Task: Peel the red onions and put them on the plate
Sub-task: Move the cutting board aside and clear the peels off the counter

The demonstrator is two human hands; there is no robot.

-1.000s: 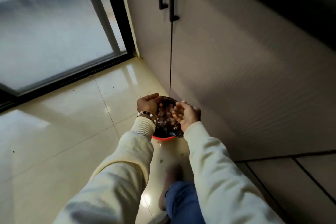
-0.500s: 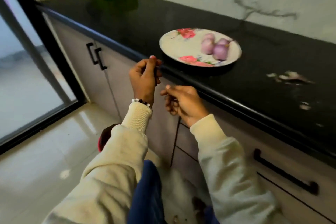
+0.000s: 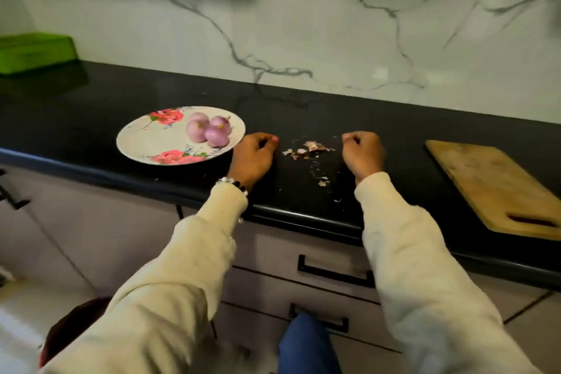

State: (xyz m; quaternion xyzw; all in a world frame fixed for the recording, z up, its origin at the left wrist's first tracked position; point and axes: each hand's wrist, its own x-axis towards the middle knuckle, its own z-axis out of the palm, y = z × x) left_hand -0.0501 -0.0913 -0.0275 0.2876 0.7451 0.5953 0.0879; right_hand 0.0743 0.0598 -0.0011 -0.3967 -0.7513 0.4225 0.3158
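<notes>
The single head-worn camera looked forward and down from above the table (image 3: 91,94), facing the marble wall (image 3: 303,24) behind it. It sat close, with both sleeved arms reaching in from the bottom edge.

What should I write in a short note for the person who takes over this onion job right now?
Left hand: on the counter beside the plate, fingers curled, nothing visibly held.
Right hand: on the counter, fingers curled, nothing visibly held.
Three peeled red onions lie together on the plate's right side.
Peel scraps lie on the counter between the hands.
A wooden cutting board lies at the right.
Done: three onions peeled and plated.
Left: no unpeeled onion is in view; probably only the scraps need clearing.
</notes>
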